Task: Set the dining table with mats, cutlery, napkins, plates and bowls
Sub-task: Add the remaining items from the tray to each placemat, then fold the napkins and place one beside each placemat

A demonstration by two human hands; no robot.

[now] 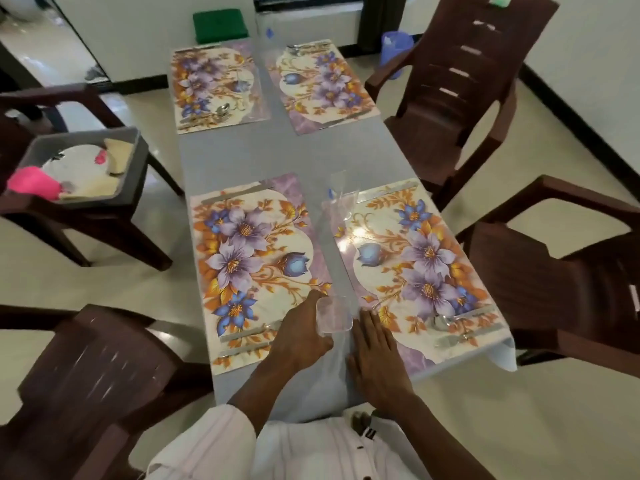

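While our left hand (304,336) clasps the clear glass (335,315) upright, our right hand (375,351) lies flat beside that grip.

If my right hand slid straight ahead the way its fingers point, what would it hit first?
Probably the far glass, standing at the far inner corner of the near right mat. Your right hand would cross only that mat's inner edge before it, though depth is unclear.
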